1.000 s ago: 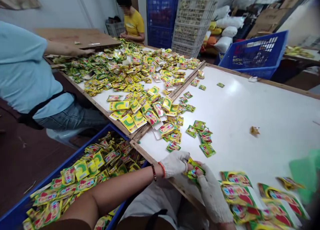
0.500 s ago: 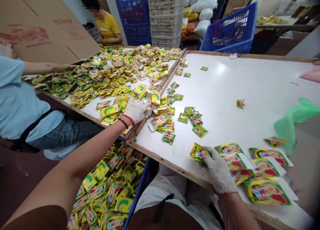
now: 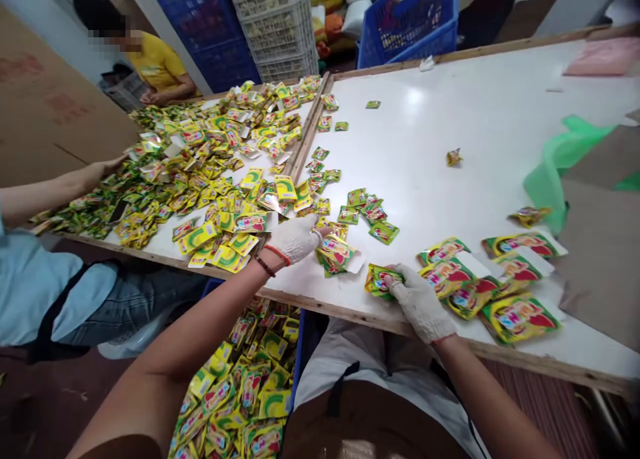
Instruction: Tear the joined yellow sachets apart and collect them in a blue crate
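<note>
The gloved right hand (image 3: pixel 419 298) squeezed a small stack of sachets (image 3: pixel 379 280) to keep them together, while the gloved left hand (image 3: pixel 295 238) pinched another sachet (image 3: pixel 336 252) beside it.

Glossy foil sachets (image 3: pixel 334 252) on smooth white laminate tabletop (image 3: pixel 465 106).
Both hands, left hand (image 3: pixel 296 238) and right hand (image 3: pixel 420 300), in knitted white cotton gloves (matt, coarse weave); table edging (image 3: pixel 350 316) raw wood; crates (image 3: pixel 410 19) blue moulded plastic; cardboard sheet (image 3: pixel 45 112) matt brown.
</note>
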Action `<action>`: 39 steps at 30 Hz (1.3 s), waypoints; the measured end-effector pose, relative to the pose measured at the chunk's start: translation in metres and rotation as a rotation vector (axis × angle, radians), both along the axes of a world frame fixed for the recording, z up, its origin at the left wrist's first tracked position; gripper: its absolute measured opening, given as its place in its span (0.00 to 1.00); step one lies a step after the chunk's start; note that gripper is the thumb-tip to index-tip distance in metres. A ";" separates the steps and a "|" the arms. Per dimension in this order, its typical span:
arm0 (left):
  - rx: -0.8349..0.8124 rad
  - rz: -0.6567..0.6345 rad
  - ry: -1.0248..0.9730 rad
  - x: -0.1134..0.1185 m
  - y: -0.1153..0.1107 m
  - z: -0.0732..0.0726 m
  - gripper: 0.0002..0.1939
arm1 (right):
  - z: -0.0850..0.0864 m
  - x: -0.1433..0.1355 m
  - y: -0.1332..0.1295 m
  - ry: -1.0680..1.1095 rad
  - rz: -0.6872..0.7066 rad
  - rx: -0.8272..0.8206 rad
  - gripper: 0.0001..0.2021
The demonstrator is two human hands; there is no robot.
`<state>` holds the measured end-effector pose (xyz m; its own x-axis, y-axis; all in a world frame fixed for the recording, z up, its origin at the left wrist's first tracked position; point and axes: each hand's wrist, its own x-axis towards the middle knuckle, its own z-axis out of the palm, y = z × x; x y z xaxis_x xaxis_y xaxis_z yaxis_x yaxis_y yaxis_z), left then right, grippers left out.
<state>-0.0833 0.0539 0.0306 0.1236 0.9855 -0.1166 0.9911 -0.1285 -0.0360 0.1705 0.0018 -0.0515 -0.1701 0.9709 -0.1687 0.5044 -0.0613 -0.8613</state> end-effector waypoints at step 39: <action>0.128 -0.222 -0.194 0.084 -0.053 -0.037 0.29 | 0.029 -0.003 0.005 -0.215 0.100 0.434 0.13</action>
